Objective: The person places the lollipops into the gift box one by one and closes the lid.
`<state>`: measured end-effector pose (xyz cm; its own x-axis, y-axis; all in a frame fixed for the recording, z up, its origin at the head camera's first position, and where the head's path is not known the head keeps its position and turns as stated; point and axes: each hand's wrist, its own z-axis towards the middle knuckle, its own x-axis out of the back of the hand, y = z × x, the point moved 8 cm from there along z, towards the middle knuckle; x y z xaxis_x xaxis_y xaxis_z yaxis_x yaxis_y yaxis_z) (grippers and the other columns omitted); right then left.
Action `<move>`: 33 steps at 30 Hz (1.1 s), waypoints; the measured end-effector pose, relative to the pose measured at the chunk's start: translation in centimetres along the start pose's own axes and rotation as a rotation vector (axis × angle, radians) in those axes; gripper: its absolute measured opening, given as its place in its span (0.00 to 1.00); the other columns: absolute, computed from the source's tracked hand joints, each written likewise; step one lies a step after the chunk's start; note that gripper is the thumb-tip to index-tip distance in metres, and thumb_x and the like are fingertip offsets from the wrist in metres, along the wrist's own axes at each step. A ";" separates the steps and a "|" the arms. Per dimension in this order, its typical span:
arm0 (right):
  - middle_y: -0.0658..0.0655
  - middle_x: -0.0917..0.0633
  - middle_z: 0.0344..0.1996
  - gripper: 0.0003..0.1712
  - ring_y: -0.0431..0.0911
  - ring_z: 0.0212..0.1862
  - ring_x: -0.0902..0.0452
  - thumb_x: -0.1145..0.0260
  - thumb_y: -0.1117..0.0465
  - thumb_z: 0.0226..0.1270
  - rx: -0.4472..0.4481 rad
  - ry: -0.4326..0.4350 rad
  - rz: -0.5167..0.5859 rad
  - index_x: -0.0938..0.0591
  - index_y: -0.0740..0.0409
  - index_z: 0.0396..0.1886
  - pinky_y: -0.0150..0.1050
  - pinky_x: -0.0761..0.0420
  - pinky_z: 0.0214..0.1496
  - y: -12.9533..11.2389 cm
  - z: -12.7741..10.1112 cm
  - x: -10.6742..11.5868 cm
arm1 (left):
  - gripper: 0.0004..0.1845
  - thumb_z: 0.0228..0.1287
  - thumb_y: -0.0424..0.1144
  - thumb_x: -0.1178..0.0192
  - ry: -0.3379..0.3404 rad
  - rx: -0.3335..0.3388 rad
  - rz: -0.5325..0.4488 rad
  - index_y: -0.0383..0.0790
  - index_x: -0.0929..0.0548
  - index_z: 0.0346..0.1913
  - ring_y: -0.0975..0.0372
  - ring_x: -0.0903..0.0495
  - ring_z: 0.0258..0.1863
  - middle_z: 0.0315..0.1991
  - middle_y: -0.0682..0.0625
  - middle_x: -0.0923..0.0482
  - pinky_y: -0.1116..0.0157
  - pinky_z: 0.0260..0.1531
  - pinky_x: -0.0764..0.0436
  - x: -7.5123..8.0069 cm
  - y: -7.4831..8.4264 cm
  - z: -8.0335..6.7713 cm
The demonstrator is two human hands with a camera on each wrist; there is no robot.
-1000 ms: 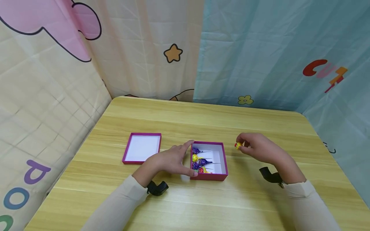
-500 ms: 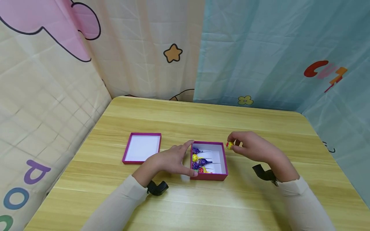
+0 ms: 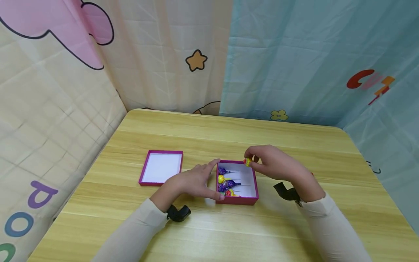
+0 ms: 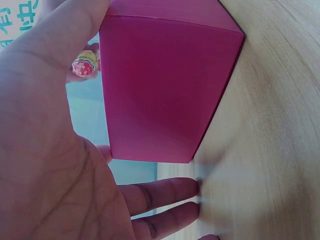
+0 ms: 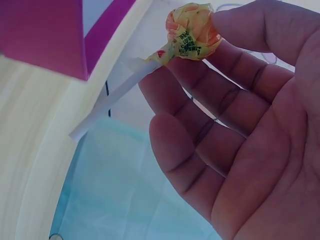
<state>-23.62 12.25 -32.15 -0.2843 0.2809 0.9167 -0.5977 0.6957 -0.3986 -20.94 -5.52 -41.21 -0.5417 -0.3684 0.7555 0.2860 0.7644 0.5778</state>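
My left hand (image 3: 193,180) spans the left side of a magenta box (image 3: 237,200), holding it with the thumb at the front corner and a fingertip at the back one. Inside the white-lined box, several wrapped lollipops lie along the left side, among them a purple lollipop (image 3: 231,183) and a yellow lollipop (image 3: 221,179), sticks toward the right. Over the back edge of the box, my right hand (image 3: 273,162) pinches a yellow-and-red lollipop (image 5: 192,31) by its wrapped head. Its white stick (image 5: 107,105) points away from the palm in the right wrist view.
A square magenta lid (image 3: 162,167) with a white inside lies left of the box. A small red thing (image 3: 312,174) shows behind the right wrist. Printed curtains (image 3: 284,54) hang around the wooden table (image 3: 209,233).
My right hand has moved left with the lollipop, from right of the box to over its back edge. The left hand and the box have stayed in place.
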 end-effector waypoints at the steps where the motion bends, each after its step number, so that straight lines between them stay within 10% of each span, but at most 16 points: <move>1: 0.45 0.17 0.38 0.08 0.43 0.42 0.22 0.36 0.63 0.69 0.000 -0.005 -0.002 0.18 0.53 0.46 0.41 0.20 0.42 -0.2 0.1 -0.2 | 0.65 0.46 0.74 0.33 -0.001 -0.001 -0.001 0.56 0.58 0.80 0.47 0.43 0.73 0.75 0.44 0.43 0.45 0.66 0.37 0.0 0.0 0.0; 33: 0.44 0.21 0.30 0.06 0.40 0.31 0.27 0.36 0.64 0.70 0.084 -0.112 -0.065 0.18 0.54 0.44 0.37 0.24 0.37 -2.0 3.4 -5.3 | 0.64 0.48 0.74 0.34 -0.011 -0.006 0.000 0.55 0.58 0.80 0.48 0.44 0.74 0.76 0.45 0.44 0.47 0.67 0.37 0.1 0.0 -0.3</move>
<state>-23.49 7.08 -36.35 -0.3216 0.1584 0.9335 -0.6767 0.6512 -0.3436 -20.77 -5.72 -41.01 -0.5507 -0.3627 0.7517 0.2901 0.7613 0.5799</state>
